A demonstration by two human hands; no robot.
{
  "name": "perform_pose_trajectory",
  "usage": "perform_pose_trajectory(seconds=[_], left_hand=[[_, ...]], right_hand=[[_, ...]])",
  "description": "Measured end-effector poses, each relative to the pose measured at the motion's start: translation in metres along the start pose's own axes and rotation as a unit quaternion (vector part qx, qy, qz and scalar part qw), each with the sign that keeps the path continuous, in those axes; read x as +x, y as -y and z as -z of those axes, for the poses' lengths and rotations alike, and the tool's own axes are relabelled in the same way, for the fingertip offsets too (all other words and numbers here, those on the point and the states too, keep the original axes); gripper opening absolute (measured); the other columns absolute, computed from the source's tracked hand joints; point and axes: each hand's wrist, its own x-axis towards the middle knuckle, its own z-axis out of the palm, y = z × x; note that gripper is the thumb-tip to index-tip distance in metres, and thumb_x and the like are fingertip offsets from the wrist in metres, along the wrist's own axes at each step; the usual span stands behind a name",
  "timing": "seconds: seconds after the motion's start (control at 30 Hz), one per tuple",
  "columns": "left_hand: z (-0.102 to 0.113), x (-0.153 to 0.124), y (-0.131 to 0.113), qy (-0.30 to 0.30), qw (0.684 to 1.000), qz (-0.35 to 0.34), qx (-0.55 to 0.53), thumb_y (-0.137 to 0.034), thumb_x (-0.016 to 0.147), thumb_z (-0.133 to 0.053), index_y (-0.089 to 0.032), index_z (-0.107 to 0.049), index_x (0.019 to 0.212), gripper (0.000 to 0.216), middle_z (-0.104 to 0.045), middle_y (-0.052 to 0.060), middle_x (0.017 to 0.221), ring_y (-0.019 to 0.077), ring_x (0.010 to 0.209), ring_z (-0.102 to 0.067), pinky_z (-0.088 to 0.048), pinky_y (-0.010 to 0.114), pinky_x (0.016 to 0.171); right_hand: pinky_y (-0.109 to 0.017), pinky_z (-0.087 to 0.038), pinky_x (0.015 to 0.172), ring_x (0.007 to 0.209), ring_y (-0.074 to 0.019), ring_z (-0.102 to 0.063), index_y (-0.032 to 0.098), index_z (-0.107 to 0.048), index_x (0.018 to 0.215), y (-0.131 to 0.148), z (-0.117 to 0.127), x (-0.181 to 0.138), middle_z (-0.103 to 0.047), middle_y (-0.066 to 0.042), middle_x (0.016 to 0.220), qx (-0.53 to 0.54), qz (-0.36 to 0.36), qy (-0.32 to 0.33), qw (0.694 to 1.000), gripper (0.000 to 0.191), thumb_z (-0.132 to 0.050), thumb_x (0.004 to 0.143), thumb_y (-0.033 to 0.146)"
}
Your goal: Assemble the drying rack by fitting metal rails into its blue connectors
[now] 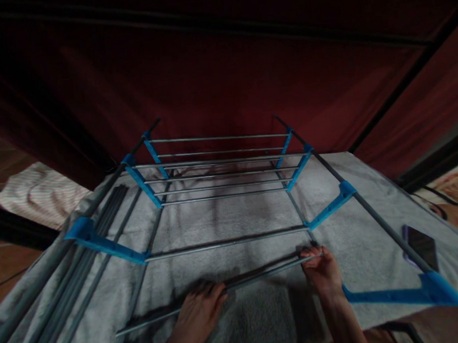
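Observation:
My left hand point(197, 315) is wrapped around a thin grey metal tube point(261, 275), left of its middle. At the tube's right end, the fingers of my right hand point(322, 271) are closed on it. The tube slants across the near side of a rack frame made of grey tubes and blue plastic brackets, its left end lower in the view. Just beyond it, a fitted crossbar point(226, 243) spans from the left blue bracket point(107, 244) to the right blue bracket point(330, 204). Another blue bracket point(397, 296) lies to the right of my right wrist.
Several loose grey tubes point(79, 281) lie along the left side of the cloth-covered surface point(369, 245). A phone point(420, 249) rests at the right, partly behind a frame tube. Dark red panels point(221, 77) stand behind and beside the frame. A striped cloth point(42, 191) is at the left.

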Motion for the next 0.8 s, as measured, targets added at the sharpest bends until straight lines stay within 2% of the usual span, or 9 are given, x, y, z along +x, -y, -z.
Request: perform_pose_trajectory(seconds=[0.2, 0.43, 0.57, 0.73, 0.8], left_hand=[[0.007, -0.005, -0.013, 0.008, 1.0, 0.0, -0.015, -0.032, 0.103, -0.04, -0.027, -0.07, 0.112, 0.031, -0.078, 0.003, 0.088, 0.02, 0.081, -0.074, -0.056, 0.032, 0.074], [-0.003, -0.014, -0.009, -0.039, 0.999, -0.032, 0.001, -0.036, 0.103, -0.042, -0.029, -0.069, 0.116, 0.031, -0.079, 0.002, 0.091, 0.02, 0.08, -0.074, -0.056, 0.033, 0.076], [-0.001, -0.019, 0.0, -0.045, 0.998, -0.028, 0.042, -0.031, 0.101, -0.046, -0.029, -0.068, 0.122, 0.03, -0.078, 0.004, 0.098, 0.0211, 0.086, -0.074, -0.055, 0.034, 0.081], [0.007, -0.027, 0.025, -0.023, 0.998, 0.031, 0.054, -0.023, 0.101, -0.037, -0.026, -0.07, 0.117, 0.036, -0.078, 0.005, 0.103, 0.0214, 0.091, -0.074, -0.054, 0.035, 0.079], [0.009, -0.033, 0.038, -0.043, 0.996, 0.055, 0.056, -0.025, 0.101, -0.037, -0.025, -0.071, 0.115, 0.037, -0.078, 0.006, 0.107, 0.0224, 0.097, -0.074, -0.054, 0.038, 0.087]], right_hand=[[-0.024, -0.05, 0.051, 0.05, -0.0076, -0.045, 0.023, -0.036, 0.065, 0.013, -0.018, -0.012, -0.041, 0.009, 0.055, 0.017, 0.018, 0.047, 0.999, 0.035, -0.07, 0.073, 0.018], [-0.022, -0.047, 0.05, 0.048, -0.0063, -0.043, 0.023, -0.027, 0.065, 0.02, -0.025, -0.017, -0.038, 0.01, 0.054, 0.041, 0.0, 0.069, 0.997, 0.042, -0.066, 0.074, 0.013], [-0.022, -0.045, 0.048, 0.044, -0.0061, -0.04, 0.023, -0.024, 0.064, 0.026, -0.025, -0.01, -0.036, 0.01, 0.052, 0.034, 0.011, 0.061, 0.997, 0.044, -0.064, 0.077, 0.014], [-0.021, -0.044, 0.047, 0.042, -0.0059, -0.039, 0.023, -0.028, 0.063, 0.036, -0.031, -0.003, -0.037, 0.01, 0.05, 0.056, 0.011, 0.033, 0.998, 0.037, -0.059, 0.083, 0.017], [-0.022, -0.042, 0.046, 0.042, -0.0062, -0.037, 0.023, -0.028, 0.063, 0.04, -0.033, 0.0, -0.036, 0.01, 0.049, 0.051, 0.019, 0.036, 0.998, 0.038, -0.058, 0.084, 0.017]])
